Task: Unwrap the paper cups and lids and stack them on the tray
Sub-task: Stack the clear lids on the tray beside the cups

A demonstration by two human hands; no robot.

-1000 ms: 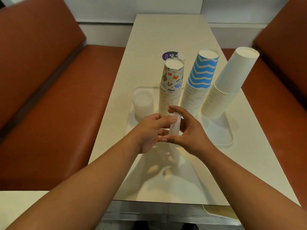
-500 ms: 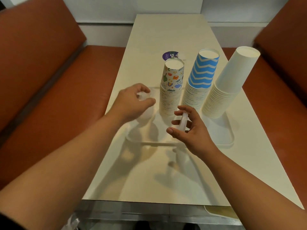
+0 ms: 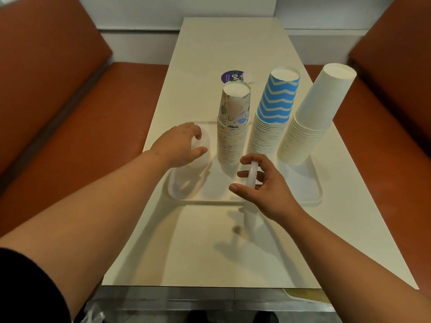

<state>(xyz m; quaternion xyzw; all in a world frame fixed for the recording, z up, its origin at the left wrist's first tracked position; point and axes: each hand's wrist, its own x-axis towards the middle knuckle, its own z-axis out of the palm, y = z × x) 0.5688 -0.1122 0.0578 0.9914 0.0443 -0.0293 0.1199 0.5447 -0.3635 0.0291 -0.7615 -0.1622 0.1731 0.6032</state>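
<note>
Right hand (image 3: 263, 183) pinches thin lids (image 3: 251, 176) edge-on near tray (image 3: 312, 194), left hand (image 3: 179, 148) cups lid stack (image 3: 203, 148); light, slippery, hold rims.

The tray (image 3: 312, 194) lies on the table (image 3: 233, 43). On it, from left to right, stand the lid stack (image 3: 203, 157), patterned cup stack (image 3: 233, 136), striped cup stack (image 3: 270, 127) and plain cup stack (image 3: 307, 131). A round sticker (image 3: 231, 76) lies behind the tray.

Both forearms are bare, and a black sleeve (image 3: 21, 280), possibly a short one, covers the left upper arm.
</note>
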